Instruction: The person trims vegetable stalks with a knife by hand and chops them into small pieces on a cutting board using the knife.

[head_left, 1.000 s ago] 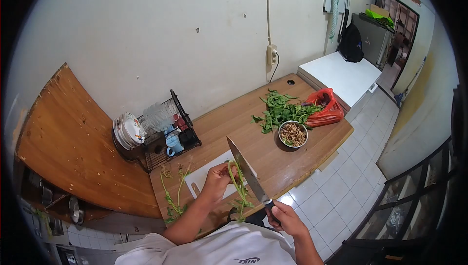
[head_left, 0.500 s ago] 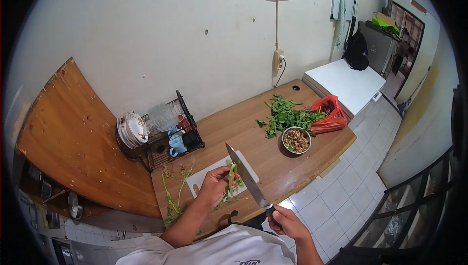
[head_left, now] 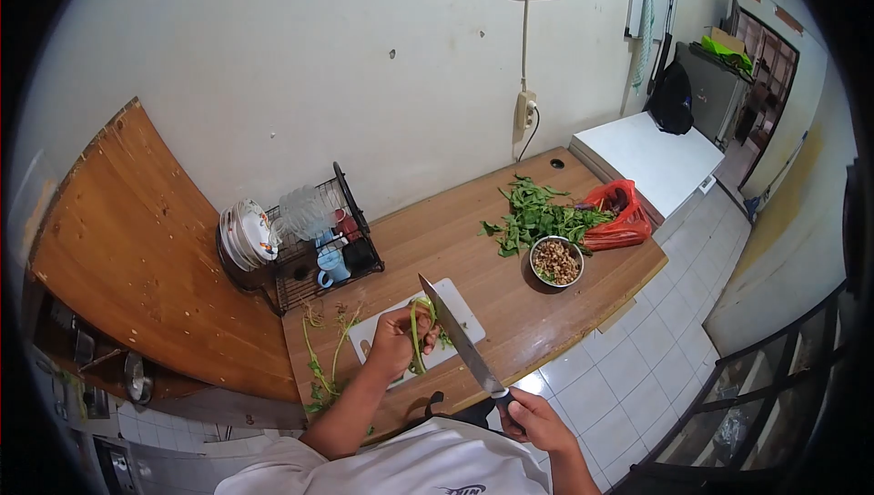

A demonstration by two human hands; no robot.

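Note:
My left hand (head_left: 401, 338) is closed around green stems (head_left: 418, 336) over the white cutting board (head_left: 467, 306). My right hand (head_left: 533, 418) grips the black handle of a large knife (head_left: 466, 347), its blade slanting up and left across the board, close beside the stems. Small green bits lie on the board near my left fingers. Left of the board, thin stems with roots and leaves (head_left: 316, 370) lie on the wooden table (head_left: 419, 222).
A metal bowl (head_left: 556, 263) of chopped brown pieces stands by leafy greens (head_left: 537, 213) and a red plastic bag (head_left: 624, 222). A black dish rack (head_left: 341, 190) holds glasses and cups, beside stacked plates (head_left: 246, 235). Beyond the table is a white-topped unit (head_left: 651, 158).
The stems in my left hand look shorter than a second ago, and their leafy lower ends no longer hang below the board. The view has shifted slightly; the knife stays in my right hand.

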